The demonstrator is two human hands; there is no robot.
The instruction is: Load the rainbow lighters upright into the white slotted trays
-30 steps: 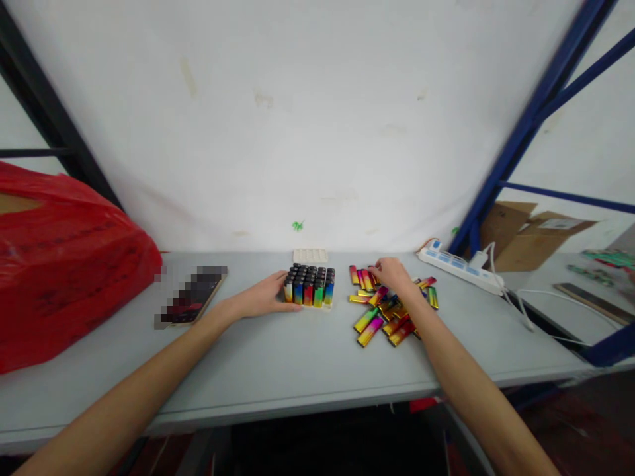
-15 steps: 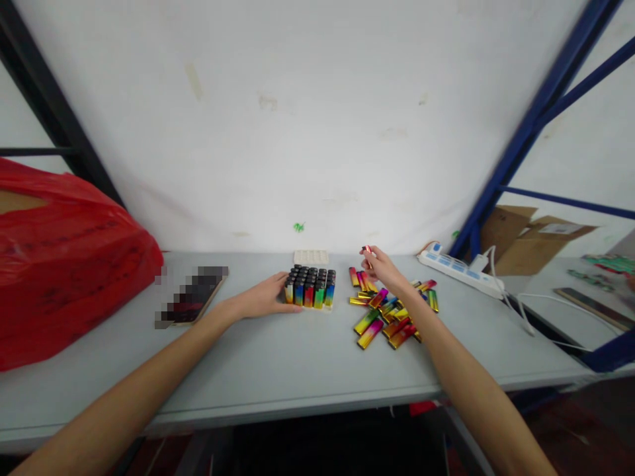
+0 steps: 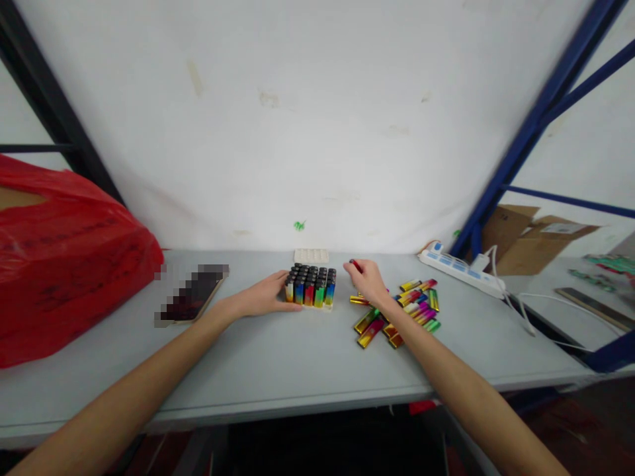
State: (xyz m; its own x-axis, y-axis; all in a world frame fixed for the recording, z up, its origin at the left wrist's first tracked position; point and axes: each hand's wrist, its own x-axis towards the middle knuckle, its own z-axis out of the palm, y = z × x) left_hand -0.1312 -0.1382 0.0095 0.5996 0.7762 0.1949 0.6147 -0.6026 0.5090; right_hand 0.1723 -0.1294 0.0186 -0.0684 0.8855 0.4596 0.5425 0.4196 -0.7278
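A block of upright lighters [image 3: 309, 295] with black tops and coloured bodies stands in rows in a pale tray [image 3: 328, 307], of which only a low edge shows. My left hand [image 3: 265, 295] grips the left side of this block, thumb along the front and fingers toward the back. Just right of the block, my right hand [image 3: 368, 280] is closed on a red lighter [image 3: 356, 266], its dark end poking out past the fingers. Below my right hand and wrist, a loose pile of shiny multicoloured lighters [image 3: 370, 335] lies on the table, partly covered by the forearm.
A second pale tray [image 3: 311, 255] with small compartments lies by the wall. On the left are a phone [image 3: 196, 297], partly pixelated, and a large red bag [image 3: 74, 264]. A white power strip [image 3: 461, 272] with cables and a cardboard box [image 3: 526, 241] are on the right.
My right hand has moved left and slightly down toward the block with the red lighter, turning palm-down. Loose lighters at the pile's right have come into view. My left hand has stayed put.
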